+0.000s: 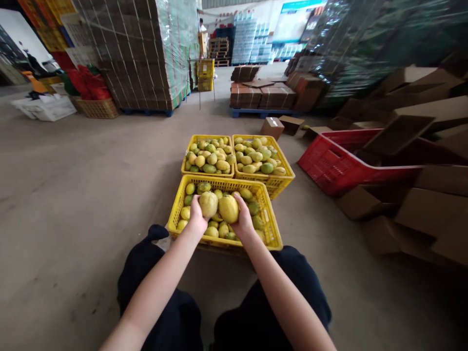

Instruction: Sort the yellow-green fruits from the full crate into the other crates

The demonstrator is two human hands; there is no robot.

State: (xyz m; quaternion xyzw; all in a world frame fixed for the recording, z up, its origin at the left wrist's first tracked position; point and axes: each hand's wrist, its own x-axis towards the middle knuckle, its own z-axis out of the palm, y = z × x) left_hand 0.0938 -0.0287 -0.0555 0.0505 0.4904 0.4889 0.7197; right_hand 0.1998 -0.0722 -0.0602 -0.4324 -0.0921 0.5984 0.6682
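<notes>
"What's biggest?"

"The wrapped stack (124,58) towards the back, on the left. Next comes the red crate (321,168) on the right, with cardboard in it."

"Then?"

"Three yellow crates: the front crate (271,222) near the person's knees, and behind it a back left crate (185,156) and a back right crate (280,185), side by side. All hold yellow-green fruit."

"And the hands?"

"The left hand (197,215) is partly curled round one pale yellow fruit (209,204); the right hand (244,218) cups another yellow fruit (229,209) likewise."

"Where are those two?"

"Close together over the front crate. Whether they touch, I can't tell."
</notes>
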